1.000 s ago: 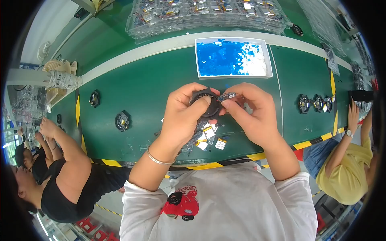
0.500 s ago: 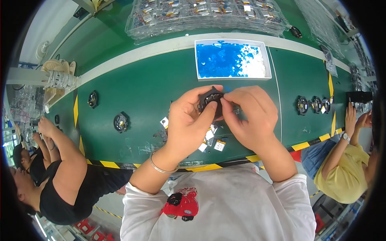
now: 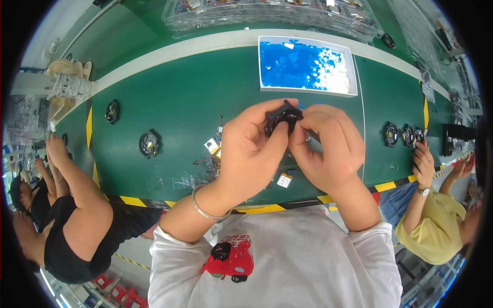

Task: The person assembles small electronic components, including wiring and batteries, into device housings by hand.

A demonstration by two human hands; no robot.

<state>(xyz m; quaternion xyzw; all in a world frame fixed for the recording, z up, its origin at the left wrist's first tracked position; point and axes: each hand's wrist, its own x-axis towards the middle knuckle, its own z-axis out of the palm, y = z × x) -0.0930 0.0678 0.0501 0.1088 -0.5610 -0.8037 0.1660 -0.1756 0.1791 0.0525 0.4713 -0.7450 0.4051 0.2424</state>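
A black watch case (image 3: 281, 116) is held tilted above the bench, its open side with small inner parts turned partly toward me. My left hand (image 3: 251, 146) is closed around it, thumb over the front and fingers behind. Against the case's right edge, the fingers of my right hand (image 3: 331, 141) are pinched together; what they grip is hidden. Below the hands lie a small silver battery (image 3: 284, 179) with a yellow edge and, left of my wrist, another battery (image 3: 211, 146) beside a tangle of small wired parts (image 3: 208, 167).
Beyond my hands stands a white box (image 3: 307, 91) of blue and white pieces. Two watch cases (image 3: 150, 143) lie left, several more (image 3: 391, 134) right, where a co-worker's hand (image 3: 423, 160) reaches. Clear trays (image 3: 267, 20) of parts sit behind the pale ledge (image 3: 190, 50).
The watch case has tipped more upright in my hands. The view has shifted slightly. At right, the co-worker's hand has moved in to the end of the row of watch cases.
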